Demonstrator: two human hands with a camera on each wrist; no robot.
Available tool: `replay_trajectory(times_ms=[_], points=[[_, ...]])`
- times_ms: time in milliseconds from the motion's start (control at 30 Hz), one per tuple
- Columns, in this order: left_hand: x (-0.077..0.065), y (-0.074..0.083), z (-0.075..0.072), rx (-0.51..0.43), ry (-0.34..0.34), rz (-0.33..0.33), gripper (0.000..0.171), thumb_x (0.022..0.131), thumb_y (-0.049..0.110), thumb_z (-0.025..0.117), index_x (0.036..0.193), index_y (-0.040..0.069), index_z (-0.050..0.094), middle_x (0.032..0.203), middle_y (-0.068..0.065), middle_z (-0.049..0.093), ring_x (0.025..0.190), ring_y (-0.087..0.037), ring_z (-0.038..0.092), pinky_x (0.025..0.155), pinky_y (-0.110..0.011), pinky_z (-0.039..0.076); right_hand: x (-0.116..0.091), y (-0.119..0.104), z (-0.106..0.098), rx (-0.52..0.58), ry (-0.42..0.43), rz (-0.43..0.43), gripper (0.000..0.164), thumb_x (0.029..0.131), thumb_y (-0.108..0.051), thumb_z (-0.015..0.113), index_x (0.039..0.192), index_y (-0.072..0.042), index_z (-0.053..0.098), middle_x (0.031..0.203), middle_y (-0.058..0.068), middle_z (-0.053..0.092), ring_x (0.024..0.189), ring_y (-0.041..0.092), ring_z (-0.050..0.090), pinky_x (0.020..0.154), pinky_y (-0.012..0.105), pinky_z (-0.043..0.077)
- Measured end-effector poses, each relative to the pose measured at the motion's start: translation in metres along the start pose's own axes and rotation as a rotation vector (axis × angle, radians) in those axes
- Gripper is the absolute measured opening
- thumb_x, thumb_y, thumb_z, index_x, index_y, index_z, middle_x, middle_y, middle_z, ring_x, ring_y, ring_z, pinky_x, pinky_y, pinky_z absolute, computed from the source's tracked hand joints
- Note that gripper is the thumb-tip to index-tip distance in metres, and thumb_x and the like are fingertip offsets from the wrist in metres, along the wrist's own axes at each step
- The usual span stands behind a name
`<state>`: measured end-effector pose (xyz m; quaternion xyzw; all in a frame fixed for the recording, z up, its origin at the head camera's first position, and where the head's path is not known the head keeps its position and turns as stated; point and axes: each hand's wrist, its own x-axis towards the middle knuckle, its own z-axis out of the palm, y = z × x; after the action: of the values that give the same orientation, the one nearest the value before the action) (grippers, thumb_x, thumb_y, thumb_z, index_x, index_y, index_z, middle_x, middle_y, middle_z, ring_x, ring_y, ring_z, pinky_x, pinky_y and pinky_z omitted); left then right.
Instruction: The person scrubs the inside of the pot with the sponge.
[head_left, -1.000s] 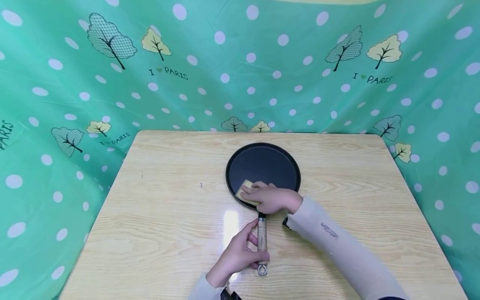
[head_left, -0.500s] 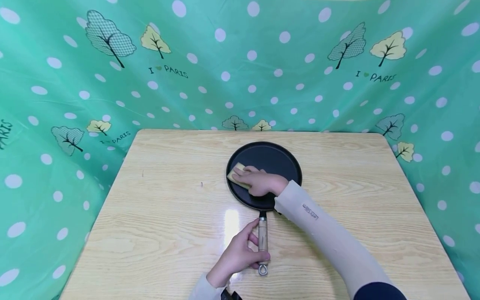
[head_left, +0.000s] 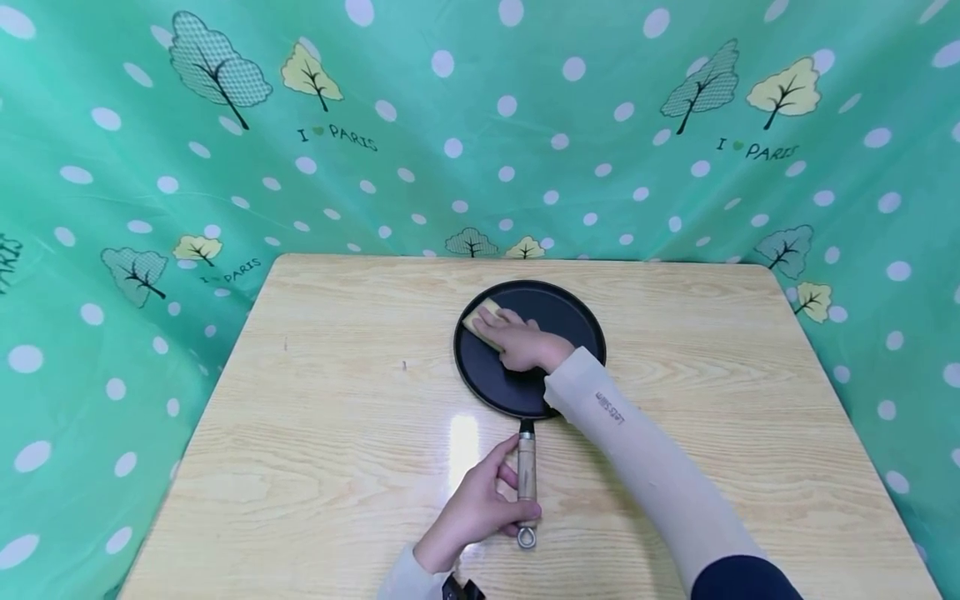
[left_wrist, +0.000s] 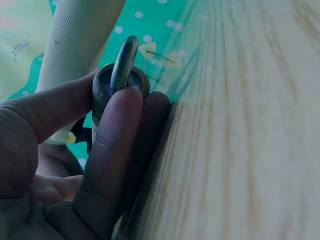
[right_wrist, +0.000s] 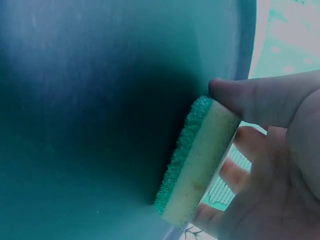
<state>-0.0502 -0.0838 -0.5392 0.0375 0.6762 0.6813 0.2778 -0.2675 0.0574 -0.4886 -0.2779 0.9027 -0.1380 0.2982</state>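
A flat black frying pan (head_left: 540, 392) lies on the wooden table, its handle (head_left: 527, 471) pointing toward me. My left hand (head_left: 476, 508) grips that handle between thumb and fingers; the left wrist view shows the fingers round the handle's end (left_wrist: 97, 90), close to the metal ring (left_wrist: 125, 62). Inside the pan, near its far left rim, my right hand (head_left: 521, 342) holds a yellow sponge (head_left: 480, 321) by its edges. Seen from the right wrist, the sponge's green scouring side (right_wrist: 182, 155) faces the pan surface (right_wrist: 100, 100).
The light wooden table (head_left: 337, 375) runs up to a green dotted curtain (head_left: 412, 125) at the back and sides. My right forearm in a pale sleeve (head_left: 637, 458) crosses the table's right part.
My right hand has slid the sponge from the pan's near left edge along the left side to the far left. The left hand keeps its grip on the handle.
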Motion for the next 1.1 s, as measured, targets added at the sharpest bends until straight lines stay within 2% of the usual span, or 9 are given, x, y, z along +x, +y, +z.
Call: replay_trajectory(times_ms=[300,633,833,1100], points=[[0.002,0.000,0.001,0.014,-0.008,-0.002,0.097,0.085,0.004,0.086,0.165,0.007,0.032,0.104,-0.013,0.054,0.054,-0.014,0.063,0.052,-0.031,0.065,-0.005,0.026,-0.008,0.026,0.051,0.087,0.082,0.103,0.006,0.045,0.170,-0.026,0.011,0.176,-0.006,-0.007,0.163,0.026,-0.006,0.130,0.067,0.002],[0.002,0.000,-0.002,0.033,-0.018,-0.017,0.097,0.086,0.006,0.086,0.166,0.009,0.031,0.105,-0.013,0.055,0.053,-0.012,0.064,0.052,-0.029,0.064,-0.031,0.054,-0.015,0.028,0.087,0.149,0.079,0.103,0.006,0.044,0.170,-0.023,0.015,0.177,0.000,-0.001,0.162,0.032,0.000,0.127,0.074,0.003],[0.001,0.001,-0.002,0.019,-0.019,-0.034,0.098,0.086,0.005,0.086,0.166,0.011,0.031,0.107,-0.013,0.054,0.053,-0.013,0.064,0.052,-0.030,0.064,-0.048,0.059,-0.015,0.012,0.055,0.180,0.076,0.103,0.006,0.045,0.169,-0.018,0.017,0.177,0.007,0.002,0.162,0.037,0.002,0.124,0.078,0.004],[0.001,0.001,-0.002,0.039,-0.010,-0.010,0.098,0.086,0.004,0.086,0.166,0.009,0.029,0.107,-0.013,0.054,0.053,-0.014,0.064,0.051,-0.030,0.064,-0.069,0.053,-0.011,0.012,0.027,0.214,0.075,0.102,0.007,0.045,0.169,-0.016,0.021,0.177,0.009,0.006,0.161,0.037,0.005,0.125,0.077,0.005]])
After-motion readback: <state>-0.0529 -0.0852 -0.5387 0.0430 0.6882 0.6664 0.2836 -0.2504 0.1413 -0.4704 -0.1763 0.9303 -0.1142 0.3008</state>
